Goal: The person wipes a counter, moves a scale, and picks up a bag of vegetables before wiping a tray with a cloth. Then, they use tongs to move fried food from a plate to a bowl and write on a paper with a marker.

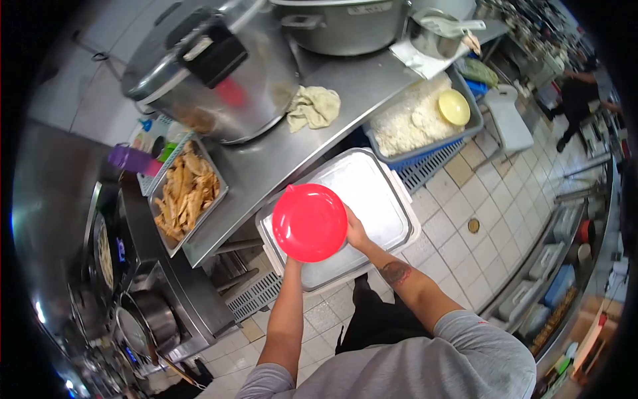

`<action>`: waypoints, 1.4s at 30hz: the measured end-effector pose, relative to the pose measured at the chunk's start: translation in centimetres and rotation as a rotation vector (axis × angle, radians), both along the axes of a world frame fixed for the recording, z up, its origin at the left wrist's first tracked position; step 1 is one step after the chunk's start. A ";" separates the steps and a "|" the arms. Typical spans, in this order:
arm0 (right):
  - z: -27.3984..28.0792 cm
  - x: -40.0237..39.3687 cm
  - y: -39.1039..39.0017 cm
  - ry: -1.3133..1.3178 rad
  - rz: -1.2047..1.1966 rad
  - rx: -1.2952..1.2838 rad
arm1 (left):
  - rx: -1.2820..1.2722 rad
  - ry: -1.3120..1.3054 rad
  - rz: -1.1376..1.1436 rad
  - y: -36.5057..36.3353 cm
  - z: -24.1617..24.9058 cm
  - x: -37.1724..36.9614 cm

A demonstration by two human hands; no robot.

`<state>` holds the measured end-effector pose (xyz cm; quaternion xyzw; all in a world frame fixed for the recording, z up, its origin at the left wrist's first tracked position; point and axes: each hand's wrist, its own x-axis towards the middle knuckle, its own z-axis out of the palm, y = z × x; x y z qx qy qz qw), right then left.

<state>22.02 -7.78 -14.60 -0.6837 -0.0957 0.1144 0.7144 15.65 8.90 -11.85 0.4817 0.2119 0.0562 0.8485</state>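
A round red plate or shallow bowl [310, 223] is held in front of the body, over a large white tub [372, 193]. My right hand [355, 227] grips its right edge, with the fingers partly hidden behind it. Below the plate's lower edge is my left hand [293, 261], nearly all of it covered by the red plate, so its fingers do not show. The tub has a pale, smooth surface inside and a dark inner rim.
A steel counter [266, 159] carries a large steel cooker [226, 73], a cloth [314, 108], a big pot [339, 26] and a tray of fried pieces [187, 193]. Right of it are a grey bin of white food [412, 126], a yellow bowl [454, 107], a stool [508, 120] and another person [577, 93].
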 end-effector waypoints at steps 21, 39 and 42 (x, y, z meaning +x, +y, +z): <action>4.2 -38.6 -36.0 0.669 -0.717 -0.582 | 1.329 0.151 -0.219 -13.8 -6.4 -2.1; 12.7 -77.1 -34.2 0.587 -1.383 0.393 | 1.182 -0.379 -1.231 -53.6 1.6 -21.9; 16.8 -80.0 -40.2 0.223 -2.045 0.349 | 1.281 -0.758 -1.330 -56.5 0.8 -23.1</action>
